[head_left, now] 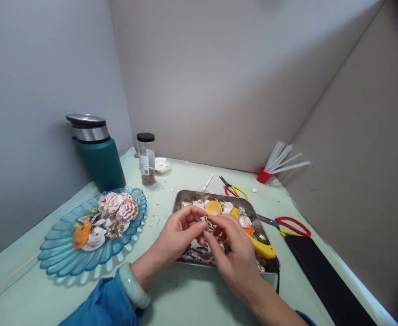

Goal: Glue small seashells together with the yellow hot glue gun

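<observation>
The left hand (181,232) and right hand (234,249) meet over a metal tray (192,194) of shells (214,208), their fingertips pinching a small item (206,223) too tiny to make out. A yellow handle (266,250) juts past the tray's right side. At left, a blue plate (53,259) holds more shells, near a green bottle (103,166) and a jar (146,156). Small scissors (241,192) lie beyond the tray; red-handled scissors (292,219) lie right of it, near a black slab (316,265).

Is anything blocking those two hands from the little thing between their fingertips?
Nothing visible: the left hand and right hand meet at the small greyish piece, above the rectangular silver metal tray. The yellow handle lies beside them, not between.
</observation>
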The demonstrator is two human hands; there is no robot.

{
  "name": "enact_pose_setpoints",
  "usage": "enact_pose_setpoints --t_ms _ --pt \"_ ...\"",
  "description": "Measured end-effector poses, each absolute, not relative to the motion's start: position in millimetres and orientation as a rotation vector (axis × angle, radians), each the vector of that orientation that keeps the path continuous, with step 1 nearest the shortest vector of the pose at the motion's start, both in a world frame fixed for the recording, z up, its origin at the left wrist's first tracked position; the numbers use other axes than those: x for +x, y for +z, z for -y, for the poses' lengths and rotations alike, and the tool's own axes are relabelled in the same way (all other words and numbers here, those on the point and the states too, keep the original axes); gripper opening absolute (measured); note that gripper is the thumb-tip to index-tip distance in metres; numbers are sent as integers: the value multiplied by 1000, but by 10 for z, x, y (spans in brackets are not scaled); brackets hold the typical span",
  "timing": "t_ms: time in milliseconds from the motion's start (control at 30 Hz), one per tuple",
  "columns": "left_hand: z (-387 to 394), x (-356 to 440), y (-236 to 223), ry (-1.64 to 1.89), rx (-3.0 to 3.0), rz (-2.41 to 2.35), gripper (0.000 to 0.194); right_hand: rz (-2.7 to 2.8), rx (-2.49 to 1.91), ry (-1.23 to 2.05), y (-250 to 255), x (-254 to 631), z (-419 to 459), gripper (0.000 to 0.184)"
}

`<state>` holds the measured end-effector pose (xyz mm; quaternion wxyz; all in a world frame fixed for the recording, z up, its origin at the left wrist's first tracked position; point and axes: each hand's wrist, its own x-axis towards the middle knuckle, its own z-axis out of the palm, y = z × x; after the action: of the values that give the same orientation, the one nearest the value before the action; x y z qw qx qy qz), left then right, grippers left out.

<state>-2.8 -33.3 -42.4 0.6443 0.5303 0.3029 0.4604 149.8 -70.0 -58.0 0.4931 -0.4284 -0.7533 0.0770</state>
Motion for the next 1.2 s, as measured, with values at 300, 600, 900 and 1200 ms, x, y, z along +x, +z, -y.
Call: enact_pose_setpoints --t_ms 300,600,900,1200 --pt "328 -40 -444 1049 1186 -679 30 1851 -1039 134 -597 1492 698 29" --pt "334 -35 -444 1029 1173 -697 32 1838 -1076 119 -600 1489 709 29" --pt "334 -35 -427 1038 1176 -662 28 1769 -1096 133 -611 1491 708 25" --pt "342 -30 -422 1012 1216 -690 30 1730 -1061 114 -542 1491 704 16"
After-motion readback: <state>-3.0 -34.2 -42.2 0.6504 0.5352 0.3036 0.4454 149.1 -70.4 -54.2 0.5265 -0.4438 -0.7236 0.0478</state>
